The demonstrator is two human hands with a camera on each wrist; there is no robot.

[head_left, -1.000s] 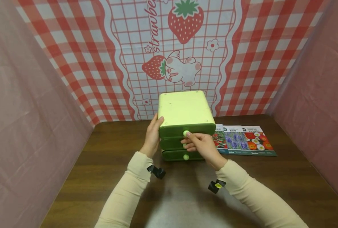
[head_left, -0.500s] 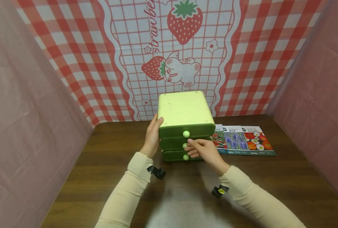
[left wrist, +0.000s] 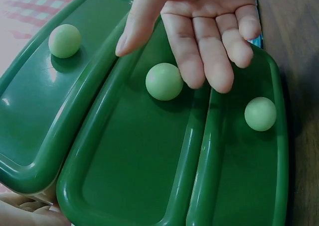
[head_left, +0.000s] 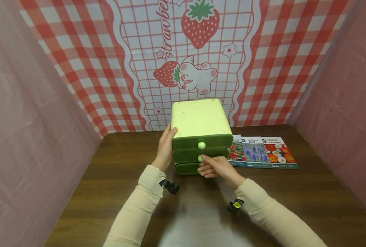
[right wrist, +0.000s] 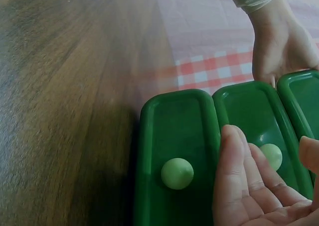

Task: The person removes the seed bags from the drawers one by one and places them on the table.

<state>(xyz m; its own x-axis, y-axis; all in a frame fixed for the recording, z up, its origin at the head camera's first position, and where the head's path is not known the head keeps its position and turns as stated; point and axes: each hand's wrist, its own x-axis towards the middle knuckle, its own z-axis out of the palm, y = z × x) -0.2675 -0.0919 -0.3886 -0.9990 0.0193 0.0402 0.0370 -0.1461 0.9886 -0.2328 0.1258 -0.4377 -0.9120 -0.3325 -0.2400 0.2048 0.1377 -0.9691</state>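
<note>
A small chest of drawers (head_left: 199, 118) has a pale yellow-green top and stacked dark green drawers with round light green knobs. My left hand (head_left: 164, 149) rests against its left side, thumb over the upper front corner; its fingers are partly hidden. At the middle drawer is my right hand (head_left: 218, 168), palm up, with its thumb near the middle knob (left wrist: 164, 81). In the left wrist view its fingertips lie beside that knob and the thumb stands apart from it. The top knob (head_left: 202, 145) and bottom knob (right wrist: 177, 173) are untouched. All drawers look closed.
Several flower-picture packets (head_left: 257, 152) lie overlapping on the dark wooden table (head_left: 115, 192), right of the chest. A red-and-white checked strawberry cloth (head_left: 87, 51) hangs behind. Pink cloth (head_left: 25, 130) walls both sides.
The right hand has come off the top knob and moved down to the middle knob. The left hand and the chest hold their places.
</note>
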